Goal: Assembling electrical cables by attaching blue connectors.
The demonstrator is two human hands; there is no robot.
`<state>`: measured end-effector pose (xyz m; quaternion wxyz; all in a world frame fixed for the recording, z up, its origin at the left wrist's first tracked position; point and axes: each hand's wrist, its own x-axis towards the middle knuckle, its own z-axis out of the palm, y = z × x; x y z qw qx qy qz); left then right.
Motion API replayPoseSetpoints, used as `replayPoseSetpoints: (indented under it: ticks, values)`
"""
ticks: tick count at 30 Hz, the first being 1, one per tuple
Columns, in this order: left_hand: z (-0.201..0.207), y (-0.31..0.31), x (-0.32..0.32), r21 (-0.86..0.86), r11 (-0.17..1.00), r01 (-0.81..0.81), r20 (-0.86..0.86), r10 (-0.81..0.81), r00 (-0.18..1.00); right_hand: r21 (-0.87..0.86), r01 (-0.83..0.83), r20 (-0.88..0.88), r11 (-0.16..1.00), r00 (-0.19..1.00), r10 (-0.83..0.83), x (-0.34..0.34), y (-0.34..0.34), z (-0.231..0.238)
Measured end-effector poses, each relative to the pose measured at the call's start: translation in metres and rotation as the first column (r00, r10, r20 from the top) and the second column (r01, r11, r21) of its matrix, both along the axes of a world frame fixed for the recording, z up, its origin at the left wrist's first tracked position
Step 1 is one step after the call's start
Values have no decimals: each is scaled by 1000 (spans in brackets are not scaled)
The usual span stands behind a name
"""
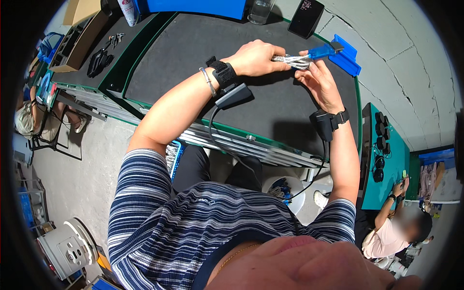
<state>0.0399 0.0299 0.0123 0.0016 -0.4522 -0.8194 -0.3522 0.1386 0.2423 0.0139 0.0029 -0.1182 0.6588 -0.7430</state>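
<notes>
Head camera view: you hold a bundled silver cable (296, 61) with a translucent blue connector (320, 52) at one o'clock, over a black mat (193, 53). Your left hand (258, 58) pinches the bundle's nine o'clock end, thumb and fingers narrowed on it, while your right hand (323, 82) curls its fingers on the three o'clock end, where the connector begins. Past your right fingertips, a blue plastic stand (349, 59) rests at two o'clock; whether the connector touches it cannot be told. A black phone (305, 18) is farther out at one, a clear glass (260, 12) at twelve, an open cardboard box (86, 12) at ten. Toward four, a co-worker (389, 239) in a pale shirt works beside a teal-topped table (394, 164).
</notes>
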Motion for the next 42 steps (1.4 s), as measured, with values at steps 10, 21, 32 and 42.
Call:
replayPoseSetpoints:
  ticks: [10,21,32,42]
  values:
    - [-4,-1,0,45,894,447,605,-380,700,135,-113,-22,984,993,117,5,-7,2]
    - [-9,0,-2,176,959,220,703,-279,654,24,225,-35,974,974,-225,0,4,11]
    - [-1,0,2,89,982,168,634,-186,751,-78,135,-45,988,989,-139,-6,20,14]
    - [-13,5,-17,331,929,-164,628,-87,773,867,446,-446,223,893,-52,-11,41,-12]
